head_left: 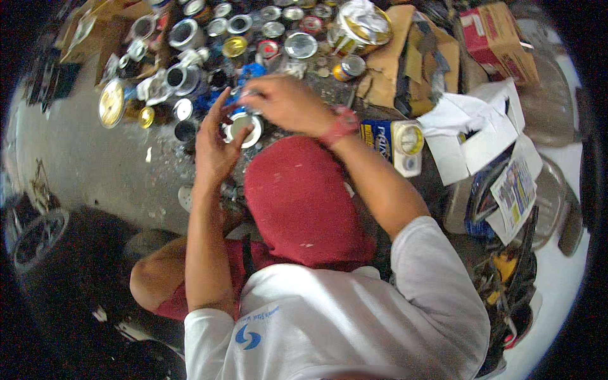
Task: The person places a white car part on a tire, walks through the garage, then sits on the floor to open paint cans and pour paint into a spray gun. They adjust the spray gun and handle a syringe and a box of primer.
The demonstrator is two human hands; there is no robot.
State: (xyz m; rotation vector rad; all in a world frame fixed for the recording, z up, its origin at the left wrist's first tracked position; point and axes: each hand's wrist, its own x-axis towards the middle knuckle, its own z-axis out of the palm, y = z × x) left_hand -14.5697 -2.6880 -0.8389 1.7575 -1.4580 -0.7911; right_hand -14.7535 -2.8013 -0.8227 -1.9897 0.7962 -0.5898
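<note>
My left hand (216,144) reaches forward with thumb and fingers spread apart beside a white-rimmed round container (251,134). Its thumb overlaps the container's rim from my viewpoint; whether it touches is unclear. My right hand (284,104) is curled just above and beyond the container, fingertips drawn together towards my left fingers. Motion blur hides what those fingertips hold, if anything. Bright blue crumpled material (252,73) lies right behind my hands. A dark open can (185,131) stands to the left of my left hand.
Several open cans and tins (183,35) crowd the floor ahead. A large messy bucket (359,28) stands far right, near flattened cardboard (386,60). A blue-and-white container (405,142) sits by my right forearm, beside a torn white box (472,149). A wheel (41,237) is at left.
</note>
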